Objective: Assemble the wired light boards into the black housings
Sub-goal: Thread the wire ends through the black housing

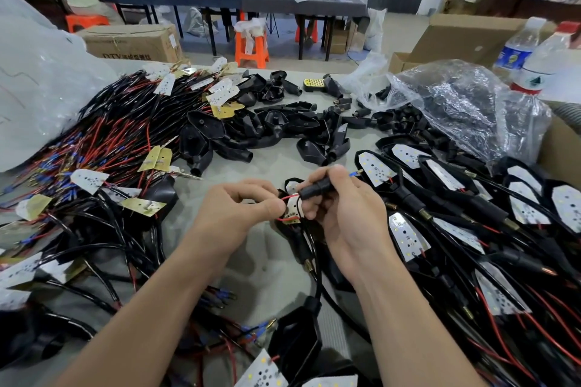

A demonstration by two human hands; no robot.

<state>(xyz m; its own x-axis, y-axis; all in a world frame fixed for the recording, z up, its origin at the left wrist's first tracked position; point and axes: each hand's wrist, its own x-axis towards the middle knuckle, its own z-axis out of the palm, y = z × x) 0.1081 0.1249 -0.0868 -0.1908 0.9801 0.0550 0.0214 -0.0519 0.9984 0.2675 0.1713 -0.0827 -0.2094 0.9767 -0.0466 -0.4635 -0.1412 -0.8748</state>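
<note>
Over the middle of the table my right hand grips the black stem of a housing; a blue-tipped wire end pokes out past my thumb. My left hand pinches the red wire beside a small white light board that sits between both hands. The housing's body is mostly hidden behind my fingers. A black cable with a threaded brass end hangs down from the hands.
A heap of wired light boards lies at the left, loose black housings at the centre back, and assembled units at the right. A clear plastic bag, water bottles and cardboard boxes stand behind. People sit at a far table.
</note>
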